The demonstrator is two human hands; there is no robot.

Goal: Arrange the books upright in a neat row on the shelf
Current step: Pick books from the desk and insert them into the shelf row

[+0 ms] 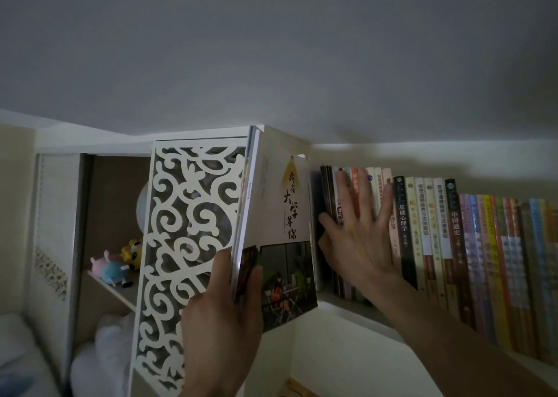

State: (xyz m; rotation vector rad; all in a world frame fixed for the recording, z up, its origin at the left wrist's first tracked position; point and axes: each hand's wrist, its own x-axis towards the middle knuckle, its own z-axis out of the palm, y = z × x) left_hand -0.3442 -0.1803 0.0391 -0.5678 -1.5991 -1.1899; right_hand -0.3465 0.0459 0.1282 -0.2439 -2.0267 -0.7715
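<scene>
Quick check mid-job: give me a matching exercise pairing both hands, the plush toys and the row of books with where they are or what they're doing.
Things:
1. left hand
2. right hand
3. plush toys
4. row of books

States or places:
A. lying on the lower shelf behind the fretwork panel
B. standing upright on the shelf
C. gripping the white-covered books at their lower edge
D. fingers spread flat against the spines at the row's left end

Pairs: 1-C, 2-D, 3-A, 4-B

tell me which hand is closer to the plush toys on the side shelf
Left. The left hand, gripping the white-covered books, is just right of the plush toys, beyond the carved panel. The right hand presses the row of books farther right.
</scene>
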